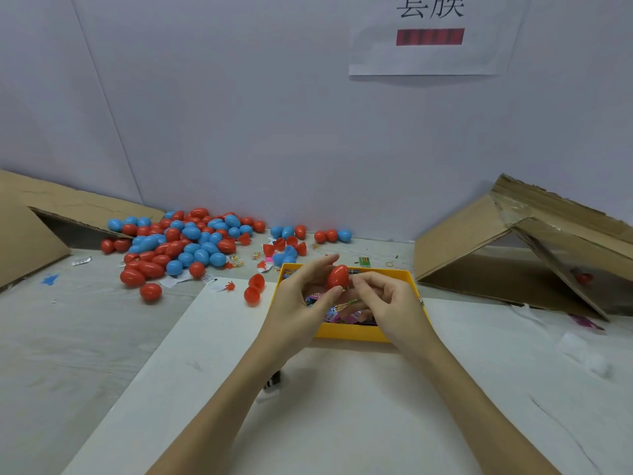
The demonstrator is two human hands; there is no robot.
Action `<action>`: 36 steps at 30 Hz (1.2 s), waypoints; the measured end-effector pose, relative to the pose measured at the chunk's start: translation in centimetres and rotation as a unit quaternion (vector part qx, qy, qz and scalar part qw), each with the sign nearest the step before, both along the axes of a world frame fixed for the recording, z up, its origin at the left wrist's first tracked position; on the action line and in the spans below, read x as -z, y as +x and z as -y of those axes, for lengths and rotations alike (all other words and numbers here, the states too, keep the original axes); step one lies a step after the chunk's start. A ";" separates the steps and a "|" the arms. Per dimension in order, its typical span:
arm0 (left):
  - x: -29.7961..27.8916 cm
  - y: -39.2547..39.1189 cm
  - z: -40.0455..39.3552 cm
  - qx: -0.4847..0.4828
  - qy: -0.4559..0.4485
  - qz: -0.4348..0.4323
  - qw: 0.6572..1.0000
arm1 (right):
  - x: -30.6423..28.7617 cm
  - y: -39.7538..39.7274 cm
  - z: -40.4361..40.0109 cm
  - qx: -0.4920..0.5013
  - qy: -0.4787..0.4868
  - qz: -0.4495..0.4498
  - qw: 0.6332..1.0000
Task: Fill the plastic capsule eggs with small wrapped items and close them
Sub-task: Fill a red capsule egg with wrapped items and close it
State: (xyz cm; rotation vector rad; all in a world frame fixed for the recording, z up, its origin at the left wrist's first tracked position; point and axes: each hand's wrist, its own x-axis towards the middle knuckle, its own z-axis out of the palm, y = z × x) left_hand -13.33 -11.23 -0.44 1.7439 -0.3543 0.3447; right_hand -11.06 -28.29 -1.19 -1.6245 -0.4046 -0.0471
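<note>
Packing workbench: egg pile [178,245], cardboard boxes [496,255].

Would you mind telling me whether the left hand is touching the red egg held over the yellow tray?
Touching. The head view shows the left hand with its thumb and fingers laid against the red egg, above the yellow tray.

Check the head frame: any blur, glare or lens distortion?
Head view: lighting soft and even, faint shadows under the forearms; wide-angle bending at the cardboard flaps; red plastic capsule egg between left hand and right hand slightly soft; no harsh glare.
</note>
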 end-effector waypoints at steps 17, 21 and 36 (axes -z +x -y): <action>-0.2 0.4 -0.6 -0.014 -0.034 -0.017 0.999 | 0.9 0.7 0.2 0.103 -0.052 0.043 0.992; 0.0 0.9 -1.5 -0.073 -0.085 -0.047 0.993 | 1.2 0.6 -0.1 0.115 -0.231 0.108 0.960; 0.1 1.4 -1.6 -0.138 -0.090 -0.072 0.984 | 1.3 0.3 -1.4 0.118 -0.374 0.144 0.908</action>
